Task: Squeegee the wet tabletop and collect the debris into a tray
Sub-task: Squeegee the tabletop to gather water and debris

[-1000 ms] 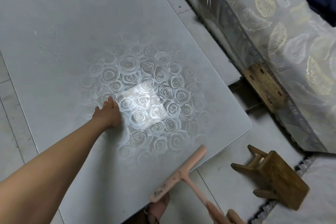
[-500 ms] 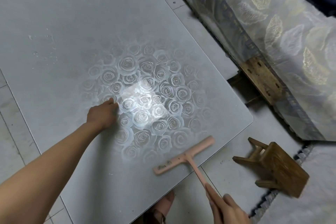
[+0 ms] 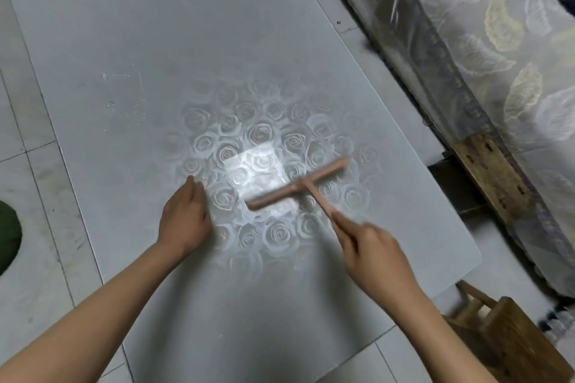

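Right hand (image 3: 373,255) clasping the handle, a person sets a pink squeegee (image 3: 298,186) on the rose pattern (image 3: 264,134) of the tabletop (image 3: 155,25), left hand (image 3: 183,221) flat at the pattern's left edge; white flecks (image 3: 107,76) beyond it lie uncollected and no tray is visible, suggesting early work.

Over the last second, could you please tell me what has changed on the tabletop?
The pink squeegee, gripped by the right hand throughout, swung in from beyond the near-right edge onto the tabletop. Its blade now sits over the bright patch of the rose pattern. The left hand stayed flat on the tabletop left of that patch, and the wooden stool stayed on the floor.
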